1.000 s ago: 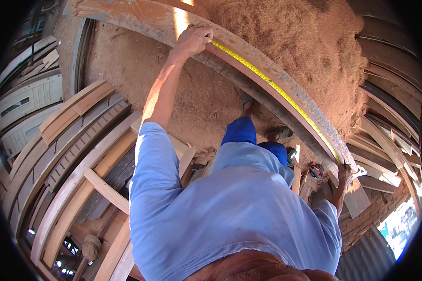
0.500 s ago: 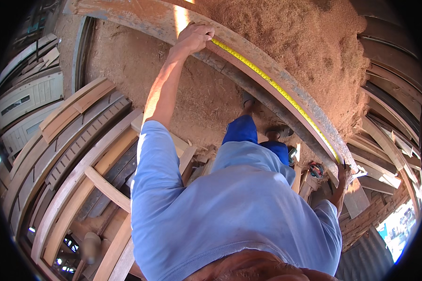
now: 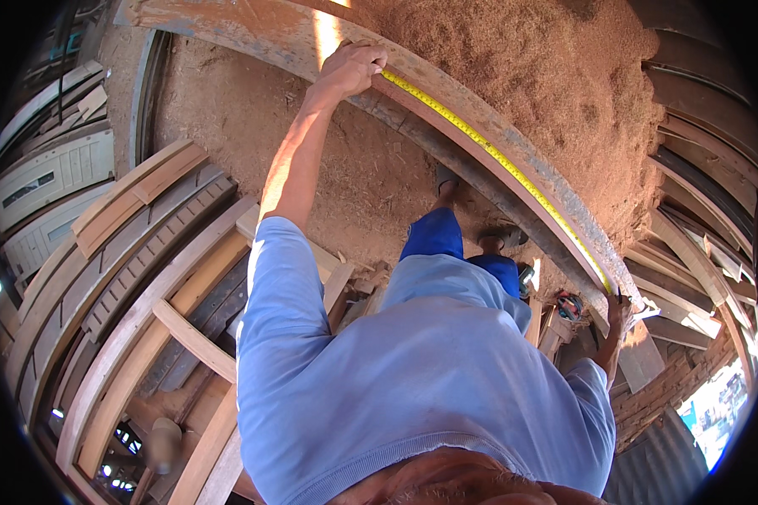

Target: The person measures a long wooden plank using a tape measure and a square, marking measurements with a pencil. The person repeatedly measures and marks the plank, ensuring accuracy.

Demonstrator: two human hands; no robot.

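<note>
A yellow tape measure [image 3: 488, 147] lies stretched along the narrow strip of a long, worn wooden plank [image 3: 472, 109], which appears curved in this fisheye view. My left hand [image 3: 350, 69] is closed on the tape's far-left end, pressed to the plank; its case, if there, is hidden by the fingers. Close to the tape's other end, my right hand [image 3: 619, 318] grips the plank's near-right end. A thin, dark, pencil-like thing [image 3: 620, 295] sticks up from its fingers, too small to make out fully.
Sawdust [image 3: 522, 50] is heaped beyond the plank. Stacked timber [image 3: 143, 227] and pale panelled doors [image 3: 55, 181] stand at left, more boards [image 3: 699, 168] at right. A round tool with coloured parts [image 3: 568, 305] lies near my right forearm. My feet are below the plank.
</note>
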